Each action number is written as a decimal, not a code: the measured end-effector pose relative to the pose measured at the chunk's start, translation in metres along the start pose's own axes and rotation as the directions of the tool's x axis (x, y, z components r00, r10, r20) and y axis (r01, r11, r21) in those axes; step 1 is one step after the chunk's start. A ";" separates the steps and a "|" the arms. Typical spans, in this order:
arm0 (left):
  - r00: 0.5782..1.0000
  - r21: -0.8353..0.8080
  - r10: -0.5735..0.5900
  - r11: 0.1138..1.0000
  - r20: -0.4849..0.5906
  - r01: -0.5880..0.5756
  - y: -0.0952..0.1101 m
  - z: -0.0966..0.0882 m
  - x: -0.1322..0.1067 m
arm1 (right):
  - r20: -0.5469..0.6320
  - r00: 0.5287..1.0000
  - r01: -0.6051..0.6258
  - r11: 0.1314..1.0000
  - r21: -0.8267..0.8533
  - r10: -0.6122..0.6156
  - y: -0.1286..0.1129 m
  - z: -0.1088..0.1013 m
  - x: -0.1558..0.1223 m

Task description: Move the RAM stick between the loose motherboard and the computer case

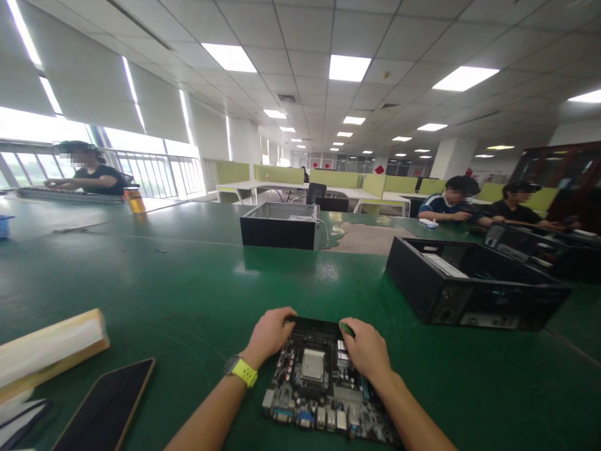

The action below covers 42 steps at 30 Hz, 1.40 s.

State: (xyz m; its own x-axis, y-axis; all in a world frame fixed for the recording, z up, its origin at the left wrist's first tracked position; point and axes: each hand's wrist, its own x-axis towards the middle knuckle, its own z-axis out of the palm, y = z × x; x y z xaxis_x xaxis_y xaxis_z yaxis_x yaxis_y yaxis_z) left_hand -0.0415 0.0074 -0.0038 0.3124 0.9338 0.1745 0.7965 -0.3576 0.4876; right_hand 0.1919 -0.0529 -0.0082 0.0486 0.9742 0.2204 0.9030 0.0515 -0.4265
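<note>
A computer motherboard (331,396) lies on the green tabletop in front of me, its row of rear ports facing my side. A silver square processor (313,366) sits exposed in the socket. My left hand (271,337), with a watch on a yellow-green band (244,371) at the wrist, is closed at the board's far left corner. At the far right corner, my right hand (369,349) pinches the edge between thumb and fingers. A dark strip (314,327) runs along the far edge between both hands; I cannot make out its details.
An open black computer case (436,291) stands at right, another case (282,233) farther back. A phone (106,407) and a pale wrapped block (51,354) lie at left. One person (101,178) sits far left; two people (446,205) work at right.
</note>
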 end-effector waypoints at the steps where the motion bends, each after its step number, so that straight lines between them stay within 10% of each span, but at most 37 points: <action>1: 1.000 -0.019 0.004 1.000 -0.003 -0.004 0.000 0.001 0.000 | -0.002 1.000 -0.001 1.000 0.003 0.001 0.000 0.000 0.001; 16: 0.995 -0.272 0.102 0.957 -0.011 -0.101 0.001 -0.002 0.004 | -0.038 0.998 0.059 0.997 0.055 -0.057 0.002 0.002 0.001; 42: 0.988 -0.178 0.142 0.976 0.067 -0.128 0.008 -0.009 0.001 | -0.006 0.999 0.032 0.999 0.025 -0.032 0.003 0.006 0.002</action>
State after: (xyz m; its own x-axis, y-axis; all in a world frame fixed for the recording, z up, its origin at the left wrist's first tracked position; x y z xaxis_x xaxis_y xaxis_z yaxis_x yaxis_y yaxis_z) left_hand -0.0402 0.0056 0.0081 0.4561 0.8706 0.1847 0.6446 -0.4663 0.6058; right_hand 0.1924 -0.0490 -0.0147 0.0222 0.9708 0.2389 0.8930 0.0882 -0.4414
